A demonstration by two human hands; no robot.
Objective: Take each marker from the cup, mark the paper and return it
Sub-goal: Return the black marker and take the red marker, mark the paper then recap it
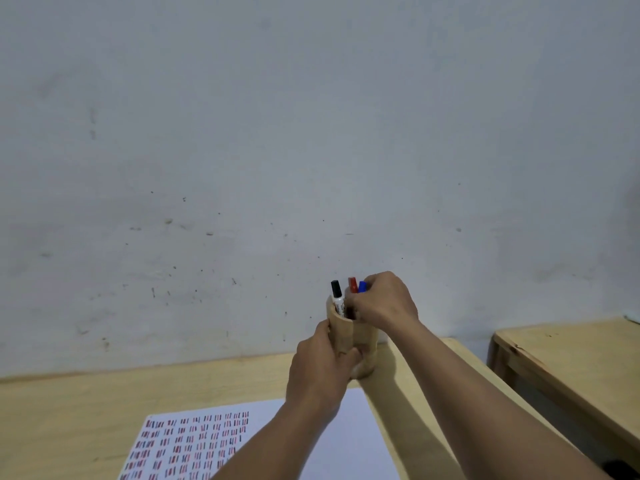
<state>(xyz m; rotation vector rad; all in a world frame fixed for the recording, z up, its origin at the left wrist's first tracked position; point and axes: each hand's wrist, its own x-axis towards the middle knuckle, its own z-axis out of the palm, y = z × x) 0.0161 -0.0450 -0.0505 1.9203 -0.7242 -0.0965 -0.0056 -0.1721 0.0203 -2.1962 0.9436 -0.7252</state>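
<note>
Item: one wooden cup (356, 344), standing at the back edge of the table (86, 407) against the wall. Left hand (320, 374) wrapped around the cup's lower body, steadying it. Right hand (384, 301) at the cup's mouth, fingers closed about the blue marker (362, 286); whether it is going in or coming out cannot be told. Contents, counted: three markers, all capped and upright: one black marker (336, 293), one red marker (352, 285), one blue. One sheet of paper (349, 427) lies near the front, its left part filled with rows of short strokes, its right part blank. Next move, as I judge it: a straight lift or a release, without tipping the cup.
</note>
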